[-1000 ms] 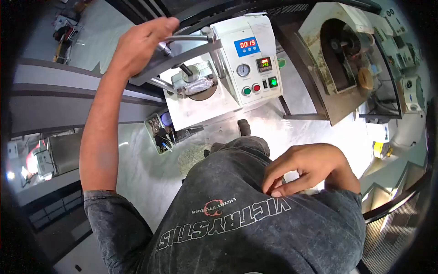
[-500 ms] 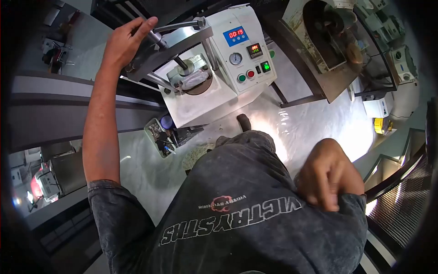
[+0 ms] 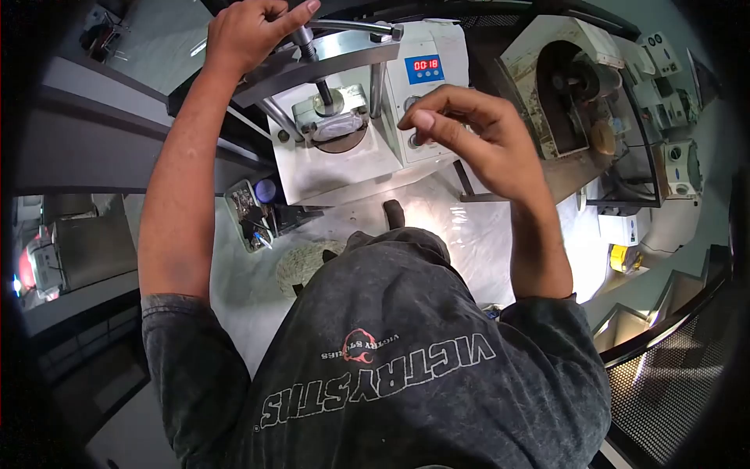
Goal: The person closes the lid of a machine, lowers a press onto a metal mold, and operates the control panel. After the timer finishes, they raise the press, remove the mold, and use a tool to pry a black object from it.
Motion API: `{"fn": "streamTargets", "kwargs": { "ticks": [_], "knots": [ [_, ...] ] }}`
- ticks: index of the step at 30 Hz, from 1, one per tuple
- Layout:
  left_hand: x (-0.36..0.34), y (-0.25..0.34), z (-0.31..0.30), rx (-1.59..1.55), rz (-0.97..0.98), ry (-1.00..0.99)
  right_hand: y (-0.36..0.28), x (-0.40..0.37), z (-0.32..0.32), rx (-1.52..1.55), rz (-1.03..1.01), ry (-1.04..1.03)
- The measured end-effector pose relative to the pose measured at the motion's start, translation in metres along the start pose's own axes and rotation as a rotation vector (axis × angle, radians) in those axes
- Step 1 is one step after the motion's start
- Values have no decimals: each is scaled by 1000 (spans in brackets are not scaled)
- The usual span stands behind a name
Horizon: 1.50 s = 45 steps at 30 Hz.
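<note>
1 cam, head-worn, wide FOV, fisheye-like: dark corners, edges bow. Looks fwd + steeply down from above wearer's chest. Shirt (image 3: 391, 285) is nearest, fills bottom ctr, print upside down. L hand (image 3: 248, 39) at top edge, left; R hand (image 3: 500, 156) right of ctr, both farther out. White machine (image 3: 379, 156) beyond, seen from above; floor (image 3: 469, 242) btwn it + shirt.

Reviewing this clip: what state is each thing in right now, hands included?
Left hand: at the handle, grip unclear
Right hand: fingers curled, nothing visibly held
Handle: sticking out sideways
Screw: shaft reaching down to the metal block
Timer: lit, reading 00:18
Panel: partly hidden by the right hand
</note>
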<state>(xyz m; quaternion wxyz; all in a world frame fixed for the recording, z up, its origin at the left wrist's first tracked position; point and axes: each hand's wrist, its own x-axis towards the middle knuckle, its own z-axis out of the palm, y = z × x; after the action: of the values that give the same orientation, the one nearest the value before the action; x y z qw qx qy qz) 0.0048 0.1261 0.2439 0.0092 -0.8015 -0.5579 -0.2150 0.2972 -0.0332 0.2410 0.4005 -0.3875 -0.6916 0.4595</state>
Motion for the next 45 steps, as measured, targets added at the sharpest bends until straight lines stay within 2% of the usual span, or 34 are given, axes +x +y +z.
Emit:
{"fn": "streamTargets", "kwargs": {
  "ticks": [1,3,4,5,6,7,8,9,10,11,12,13,14,15,17,19,21,23,25,26,30,32,33,35,36,37,39,45],
  "knots": [
    [-1,1,2,-6,40,94,3,-1,-5,14,107,-70],
    [0,0,1,-21,35,87,18,-9,-7,-6,389,-166],
    [0,11,-7,-31,-70,-13,49,-19,-10,-91,515,-253],
    [-1,18,-12,-42,-176,-112,96,-41,-8,-167,531,-240],
    [-3,19,-12,-47,-183,-111,141,-64,-11,-305,625,-321],
    [-4,19,-11,-154,-142,-39,176,-91,-9,-483,776,-419],
    [-5,20,-11,-262,-100,32,263,-155,-10,-482,767,-476],
    [-4,21,-13,-266,-104,35,322,-215,-6,-342,833,-513],
    [-3,23,-16,-231,-143,-3,331,-250,5,-324,995,-584],
    [-3,23,-18,-193,-182,-44,398,-329,13,-186,977,-651],
    [-3,22,-19,-186,-184,-49,335,-323,29,91,1348,-486],
    [-3,22,-19,-199,-191,-59,355,-376,43,401,1432,-360],
    [-2,23,-18,-210,-194,-75,341,-392,56,674,1291,-381],
    [-1,22,-18,-200,-181,-94,330,-407,67,713,1273,-353],
    [0,23,-17,-194,-246,-87,316,-421,83,696,1276,-303],
    [0,25,-13,-267,-227,-77,308,-428,90,665,1284,-245],
    [1,19,-12,-165,-180,-37,303,-430,95,640,1273,-193],
    [4,14,-11,-144,-209,-94,300,-430,100,623,1259,-156],
    [6,-1,0,-159,-12,16,299,-429,104,608,1245,-128],
    [9,-5,-3,-126,-52,-71,299,-428,106,602,1240,-117],
    [11,-8,-2,-180,-78,-84,302,-425,111,577,1214,-70],
    [17,-17,-3,-283,-99,-225,303,-422,114,570,1194,-48],
    [19,-19,-1,-286,-94,-223,305,-418,115,568,1176,-36],
    [20,-15,-3,-237,64,-284,307,-412,118,575,1162,-20],
    [20,-16,-7,-144,21,-322,308,-408,118,572,1159,-19],
    [18,-15,-7,-143,20,-318,310,-406,119,572,1236,-1],
    [13,-16,-2,-204,89,-154,314,-404,121,565,1342,28],
    [18,-25,3,-237,101,-162,313,-412,116,355,1230,-25]
  ]
}}
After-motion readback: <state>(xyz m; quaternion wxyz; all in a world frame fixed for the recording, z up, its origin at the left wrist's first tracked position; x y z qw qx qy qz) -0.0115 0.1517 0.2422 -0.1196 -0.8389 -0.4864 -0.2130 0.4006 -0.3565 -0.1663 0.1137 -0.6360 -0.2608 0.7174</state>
